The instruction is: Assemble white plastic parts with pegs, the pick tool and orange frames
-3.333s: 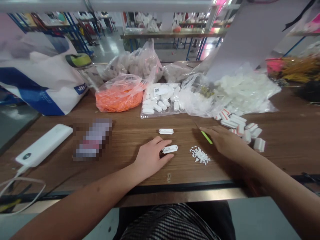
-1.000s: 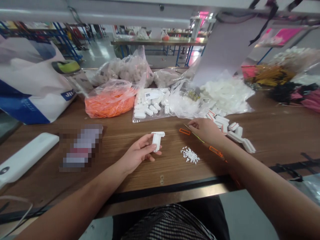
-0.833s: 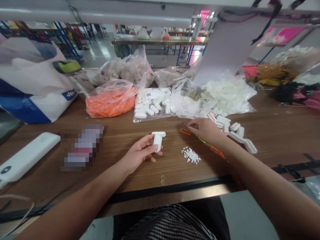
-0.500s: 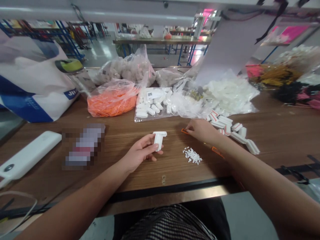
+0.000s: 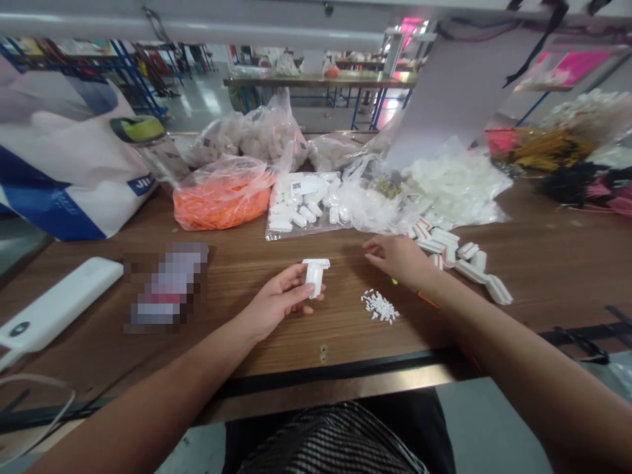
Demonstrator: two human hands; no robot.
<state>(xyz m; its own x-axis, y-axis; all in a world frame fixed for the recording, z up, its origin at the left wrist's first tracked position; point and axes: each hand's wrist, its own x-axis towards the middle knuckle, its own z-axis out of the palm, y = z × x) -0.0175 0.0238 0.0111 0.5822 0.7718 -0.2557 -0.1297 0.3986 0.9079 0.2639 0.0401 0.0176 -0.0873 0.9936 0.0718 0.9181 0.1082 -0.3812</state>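
White block (image 5: 316,283): in the left hand, tilted up above the table (image 5: 247,253); the clock directions below are read from it.
White bar (image 5: 322,263): at 12 o'clock, just behind the block; cannot tell whether the two touch.
Left hand (image 5: 284,296): at 8 o'clock, closed in a pinch on the block, thumb on its near face, the other fingers behind and below.
Right hand (image 5: 399,259): near 3 o'clock, fingers half curled; cannot tell whether anything sits between them.
Green tip (image 5: 395,281): at 3 o'clock, showing just below the right hand.
Small white pegs (image 5: 379,307): loose heap at 4 o'clock.
Red-striped white blocks (image 5: 464,253): piled near 3 o'clock, beyond the right hand.
Clear bag of white blocks (image 5: 307,209): at 12 o'clock.
Bag of orange pieces (image 5: 220,203): between 10 and 11 o'clock.
White power bank (image 5: 62,303): far off at 9 o'clock.
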